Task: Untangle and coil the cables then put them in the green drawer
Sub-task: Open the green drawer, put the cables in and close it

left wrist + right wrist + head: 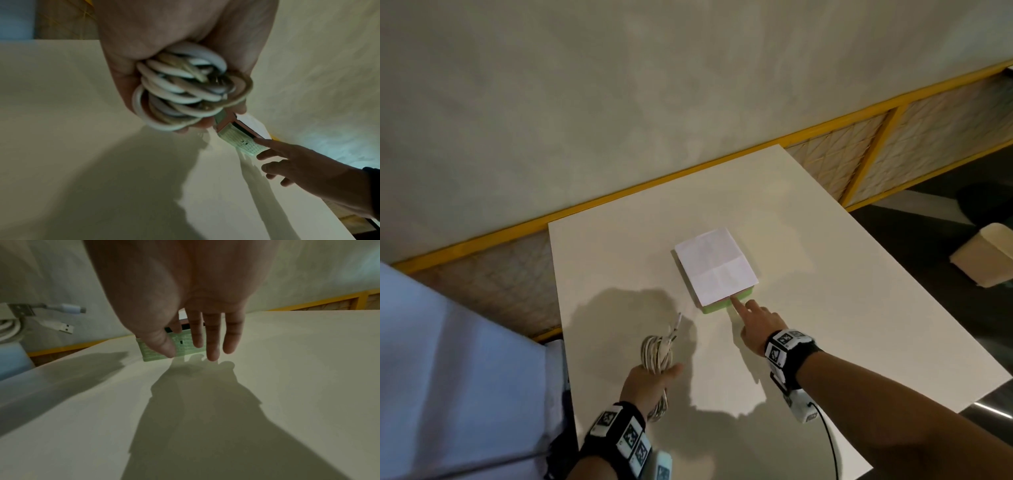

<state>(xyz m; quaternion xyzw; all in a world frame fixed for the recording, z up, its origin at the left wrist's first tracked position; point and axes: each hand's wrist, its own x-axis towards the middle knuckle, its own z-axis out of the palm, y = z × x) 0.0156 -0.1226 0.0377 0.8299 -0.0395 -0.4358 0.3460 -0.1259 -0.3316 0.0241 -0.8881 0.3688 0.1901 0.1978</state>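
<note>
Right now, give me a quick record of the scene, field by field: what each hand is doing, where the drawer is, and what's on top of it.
left hand: grips the coiled white cables, held above the table
right hand: fingers extended, index fingertip at the top edge of the green drawer front
drawer state: looks barely open, a dark gap above the front
on top of drawer unit: folded white paper
cables in drawer: not yet
</note>
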